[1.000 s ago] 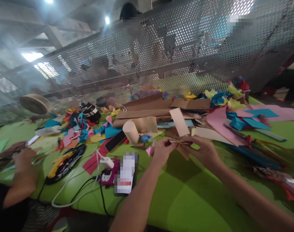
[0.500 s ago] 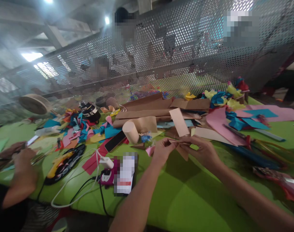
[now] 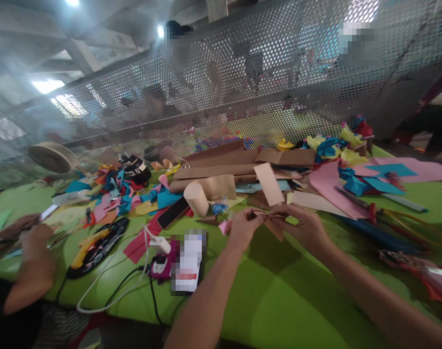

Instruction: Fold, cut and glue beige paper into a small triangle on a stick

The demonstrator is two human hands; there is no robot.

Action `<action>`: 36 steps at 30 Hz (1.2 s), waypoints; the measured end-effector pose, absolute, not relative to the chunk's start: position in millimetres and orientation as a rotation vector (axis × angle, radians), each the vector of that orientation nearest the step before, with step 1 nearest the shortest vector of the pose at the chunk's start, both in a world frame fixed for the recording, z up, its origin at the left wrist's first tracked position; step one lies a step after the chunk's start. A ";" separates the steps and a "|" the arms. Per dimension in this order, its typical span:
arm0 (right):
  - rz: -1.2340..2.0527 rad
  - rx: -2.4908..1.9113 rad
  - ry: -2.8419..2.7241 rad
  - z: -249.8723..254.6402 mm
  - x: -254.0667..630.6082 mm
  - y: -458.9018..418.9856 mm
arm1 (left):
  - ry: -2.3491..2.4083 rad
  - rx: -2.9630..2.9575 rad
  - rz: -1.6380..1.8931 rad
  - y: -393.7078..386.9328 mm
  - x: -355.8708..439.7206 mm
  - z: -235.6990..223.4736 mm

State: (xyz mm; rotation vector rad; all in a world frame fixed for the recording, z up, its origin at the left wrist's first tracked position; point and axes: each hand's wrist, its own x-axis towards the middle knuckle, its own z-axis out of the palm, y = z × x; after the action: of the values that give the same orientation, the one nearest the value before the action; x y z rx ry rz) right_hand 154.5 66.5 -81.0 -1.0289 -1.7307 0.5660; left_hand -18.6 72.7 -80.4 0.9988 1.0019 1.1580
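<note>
Between my two hands is a small piece of brown paper point(image 3: 274, 230), with one pointed corner hanging down. My left hand point(image 3: 245, 227) pinches its left end, thumb and fingers pressed together. On the other side, my right hand point(image 3: 301, 224) grips the paper with thumb and fingertips. The fingers hide much of it. Just beyond them lies a pale tan paper strip point(image 3: 269, 184). A beige paper cylinder point(image 3: 196, 199) stands left of my hands, near a crumpled blue scrap point(image 3: 219, 208) and a pink scrap point(image 3: 225, 227).
Left of my forearm lie a lit phone point(image 3: 188, 264), a magenta power strip point(image 3: 160, 265) with cables and a dark phone point(image 3: 173, 212). Scissors point(image 3: 373, 213) lie right. Brown paper sheets point(image 3: 221, 170) line the back before a perforated metal screen point(image 3: 228, 92). A co-worker's hands point(image 3: 31, 232) are far left.
My hands and the brown paper between them hold nearly the same position. Behind the screen, a person has shifted slightly left.
</note>
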 end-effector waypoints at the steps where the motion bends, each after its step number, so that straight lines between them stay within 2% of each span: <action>1: 0.581 -1.034 -1.720 -80.8 154.3 66.4 | 1.001 0.993 1.153 72.6 -18.7 -80.3; 17: 0.584 -1.034 -1.736 -82.5 154.9 66.8 | 0.994 1.034 1.136 73.3 -19.1 -81.0; 25: 0.872 -1.100 -1.487 -82.0 151.3 70.0 | 1.023 1.154 1.135 72.3 -22.0 -81.4; 31: 0.957 -1.108 -1.430 -79.6 151.4 70.0 | 1.087 1.451 1.081 70.7 -22.7 -82.0; 36: 1.095 -1.113 -1.413 -79.9 149.9 69.4 | 1.067 1.325 1.128 71.7 -20.7 -82.8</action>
State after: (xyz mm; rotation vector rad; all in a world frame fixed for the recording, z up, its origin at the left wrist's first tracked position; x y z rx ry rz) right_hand 149.9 69.4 -79.9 -1.1134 -1.4134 1.0951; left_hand -20.7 71.7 -82.8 1.3247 1.0666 1.1279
